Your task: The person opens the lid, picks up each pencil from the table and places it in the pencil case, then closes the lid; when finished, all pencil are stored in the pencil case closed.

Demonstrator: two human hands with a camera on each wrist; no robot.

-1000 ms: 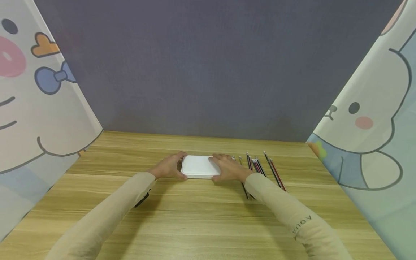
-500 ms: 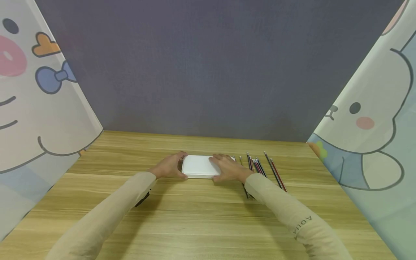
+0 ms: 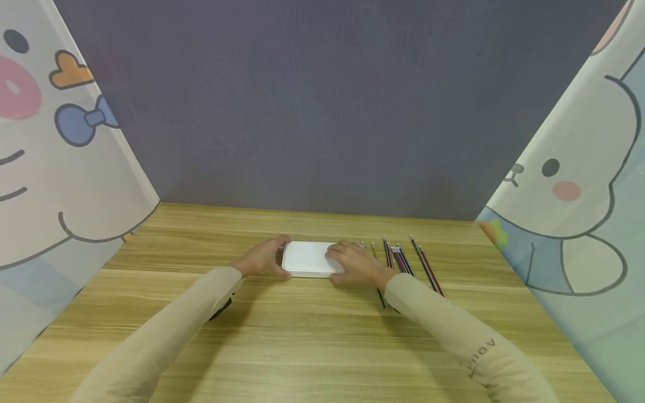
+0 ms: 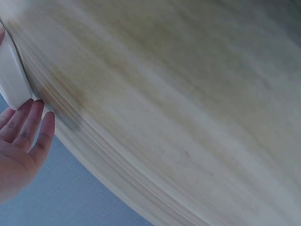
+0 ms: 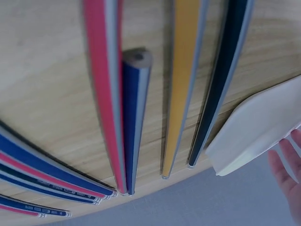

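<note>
A flat white box with rounded corners [image 3: 308,257] lies on the wooden table between both hands. At its left end, my left hand [image 3: 262,258] grips it, thumb on the near edge and fingers at the far edge. In the left wrist view, several left fingertips [image 4: 34,106] meet the end of the box [image 4: 13,70]. My right hand [image 3: 356,263] holds the right end, its bent fingers over the top and its thumb low on the near side. The right wrist view shows some right fingers [image 5: 281,165] at the box's edge [image 5: 263,125].
Several striped pencils lie right of the box, partly under the right forearm, including a yellow pencil [image 5: 183,70], a short blue pencil [image 5: 135,122] and a red pencil [image 3: 431,271]. A small black object [image 3: 220,309] shows beside the left sleeve. A grey panel [image 3: 322,112] stands behind the table.
My right hand has shifted slightly right and toward me on the box, its fingers more bent, and the right forearm moved with it. The left hand and box look the same.
</note>
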